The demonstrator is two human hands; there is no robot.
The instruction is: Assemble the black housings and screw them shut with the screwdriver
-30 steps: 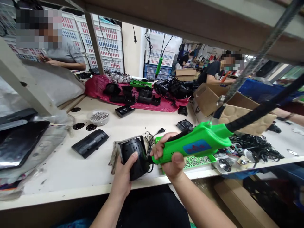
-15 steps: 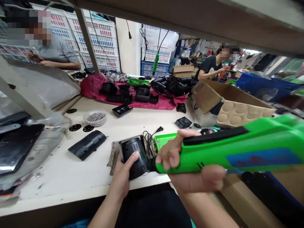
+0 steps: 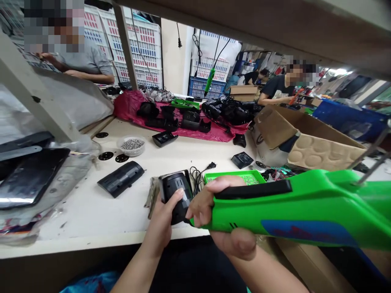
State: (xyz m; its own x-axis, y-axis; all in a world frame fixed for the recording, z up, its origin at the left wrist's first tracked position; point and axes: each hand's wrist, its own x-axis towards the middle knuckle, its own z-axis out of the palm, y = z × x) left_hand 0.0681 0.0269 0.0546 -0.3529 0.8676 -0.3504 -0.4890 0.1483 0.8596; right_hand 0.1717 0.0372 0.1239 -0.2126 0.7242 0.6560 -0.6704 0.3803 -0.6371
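Note:
My left hand (image 3: pixel 163 217) is wrapped round a black plastic housing (image 3: pixel 178 197) near the table's front edge, its thumb on top. In my right hand (image 3: pixel 222 215) is a green power screwdriver (image 3: pixel 293 207) with a black lever along its top. The tool's tip end meets the right side of the housing, where my fingers hide it. Behind the tool lies a green tray (image 3: pixel 256 176) of small screws. Another black housing piece (image 3: pixel 121 179) rests on the table to the left.
A bowl of screws (image 3: pixel 132 145) sits mid-table (image 3: pixel 76 207). Black parts lie on a pink sheet (image 3: pixel 128 103) at the back. An open cardboard box (image 3: pixel 325 150) stands right. Two people (image 3: pixel 97 61) work beyond. A shelf beam (image 3: pixel 275 24) hangs overhead.
The tool and my right hand have moved left, and the tool's end now overlaps the housing's right side. The whole view has shifted, so the table things appear further right.

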